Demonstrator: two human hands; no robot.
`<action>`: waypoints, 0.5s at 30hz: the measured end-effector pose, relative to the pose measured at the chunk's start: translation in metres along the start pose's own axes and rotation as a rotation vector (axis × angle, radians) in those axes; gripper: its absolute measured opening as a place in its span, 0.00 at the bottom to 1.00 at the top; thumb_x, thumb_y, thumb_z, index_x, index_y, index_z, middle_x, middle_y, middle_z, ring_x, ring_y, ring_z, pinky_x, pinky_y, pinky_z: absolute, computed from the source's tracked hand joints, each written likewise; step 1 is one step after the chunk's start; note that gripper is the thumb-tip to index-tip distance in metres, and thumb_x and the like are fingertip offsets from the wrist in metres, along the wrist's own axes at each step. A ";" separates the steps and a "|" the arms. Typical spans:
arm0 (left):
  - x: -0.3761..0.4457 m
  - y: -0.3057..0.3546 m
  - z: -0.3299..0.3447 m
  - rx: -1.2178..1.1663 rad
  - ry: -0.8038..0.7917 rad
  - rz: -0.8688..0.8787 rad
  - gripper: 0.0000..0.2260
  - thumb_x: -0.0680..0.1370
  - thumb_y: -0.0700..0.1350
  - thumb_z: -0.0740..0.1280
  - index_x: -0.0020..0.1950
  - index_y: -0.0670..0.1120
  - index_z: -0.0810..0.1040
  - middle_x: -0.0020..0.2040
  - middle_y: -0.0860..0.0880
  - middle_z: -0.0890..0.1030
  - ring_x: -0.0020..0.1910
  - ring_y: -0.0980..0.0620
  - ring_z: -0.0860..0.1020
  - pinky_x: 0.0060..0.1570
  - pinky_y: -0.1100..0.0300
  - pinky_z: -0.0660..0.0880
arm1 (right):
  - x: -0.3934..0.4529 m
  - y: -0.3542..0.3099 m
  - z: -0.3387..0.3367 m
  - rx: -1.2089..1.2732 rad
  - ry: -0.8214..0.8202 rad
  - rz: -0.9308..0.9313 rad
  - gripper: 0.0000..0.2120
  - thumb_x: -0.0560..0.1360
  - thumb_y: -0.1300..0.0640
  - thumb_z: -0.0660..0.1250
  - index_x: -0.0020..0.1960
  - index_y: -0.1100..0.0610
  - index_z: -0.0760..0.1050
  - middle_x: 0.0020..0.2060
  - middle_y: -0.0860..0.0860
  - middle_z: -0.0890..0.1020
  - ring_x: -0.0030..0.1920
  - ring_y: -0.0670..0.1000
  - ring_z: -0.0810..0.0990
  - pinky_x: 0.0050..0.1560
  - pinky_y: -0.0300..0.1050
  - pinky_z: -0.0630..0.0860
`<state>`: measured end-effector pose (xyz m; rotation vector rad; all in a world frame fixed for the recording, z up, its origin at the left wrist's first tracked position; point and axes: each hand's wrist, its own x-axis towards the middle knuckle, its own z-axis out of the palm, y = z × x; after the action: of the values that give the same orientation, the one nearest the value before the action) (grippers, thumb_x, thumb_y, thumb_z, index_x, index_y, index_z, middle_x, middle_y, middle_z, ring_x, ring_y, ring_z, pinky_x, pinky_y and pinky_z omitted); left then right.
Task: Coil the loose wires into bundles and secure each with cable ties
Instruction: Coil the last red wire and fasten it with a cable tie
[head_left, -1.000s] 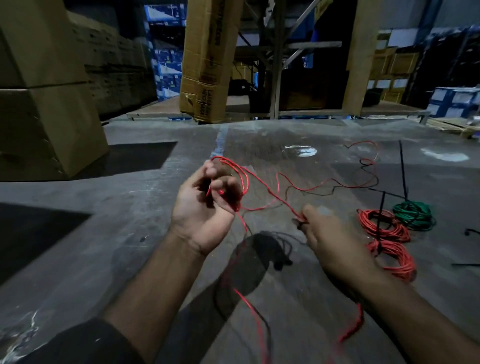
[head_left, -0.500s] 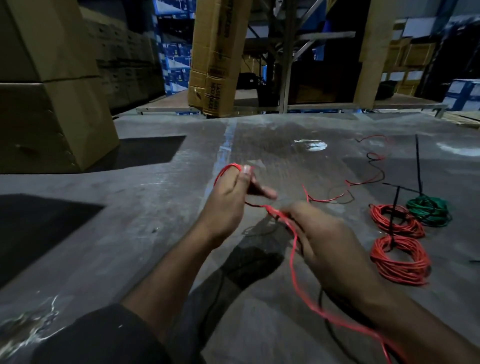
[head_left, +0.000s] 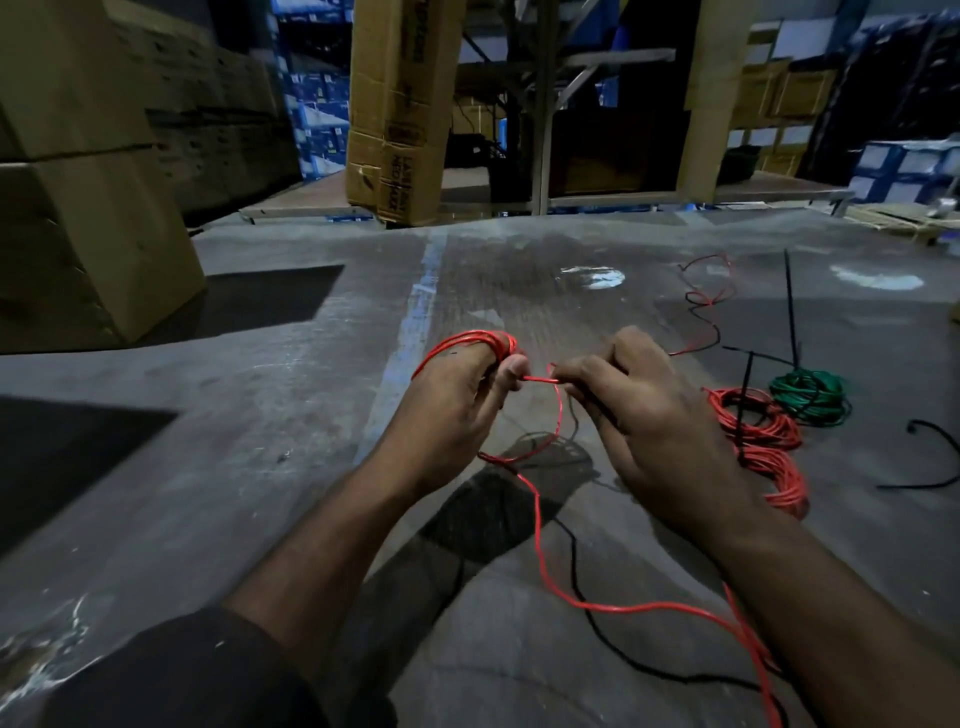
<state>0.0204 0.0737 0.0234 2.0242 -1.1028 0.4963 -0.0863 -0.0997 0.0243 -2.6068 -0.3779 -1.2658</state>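
While two tied red wire coils (head_left: 763, 441) and a green wire coil (head_left: 809, 396) lie finished at right, the left hand (head_left: 452, 415) holds fresh loops of thin red wire (head_left: 540, 512); the right hand (head_left: 644, 415) pinches it, most still loose.

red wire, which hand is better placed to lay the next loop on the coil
Probably the right hand: it pinches the free run of red wire beside the left thumb. The left hand has the coil wrapped around its fingers, so it is better as the holder.

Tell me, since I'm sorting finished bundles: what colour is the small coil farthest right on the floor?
Green, seen in the head view.
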 end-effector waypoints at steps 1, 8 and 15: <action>0.003 0.004 -0.002 0.009 0.012 0.014 0.17 0.84 0.54 0.56 0.46 0.46 0.77 0.36 0.57 0.74 0.38 0.59 0.74 0.40 0.59 0.71 | 0.001 -0.001 -0.001 0.002 0.021 0.007 0.11 0.81 0.55 0.61 0.56 0.59 0.79 0.42 0.53 0.69 0.41 0.50 0.70 0.32 0.53 0.73; 0.005 0.041 -0.016 -0.491 -0.243 -0.181 0.18 0.86 0.48 0.53 0.46 0.42 0.77 0.32 0.55 0.66 0.29 0.59 0.64 0.32 0.64 0.62 | 0.008 0.016 -0.018 -0.163 0.068 0.037 0.11 0.81 0.54 0.62 0.50 0.61 0.77 0.41 0.55 0.75 0.34 0.55 0.75 0.31 0.48 0.72; -0.010 0.071 -0.040 -1.089 -0.573 -0.394 0.12 0.82 0.47 0.58 0.49 0.41 0.78 0.28 0.52 0.70 0.24 0.58 0.61 0.24 0.66 0.57 | 0.012 0.022 -0.025 -0.224 -0.086 0.080 0.16 0.82 0.44 0.54 0.45 0.56 0.68 0.32 0.53 0.75 0.31 0.60 0.76 0.28 0.51 0.71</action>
<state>-0.0436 0.0861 0.0735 1.3088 -0.9172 -0.7929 -0.0900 -0.1264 0.0469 -2.8373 -0.1505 -1.2375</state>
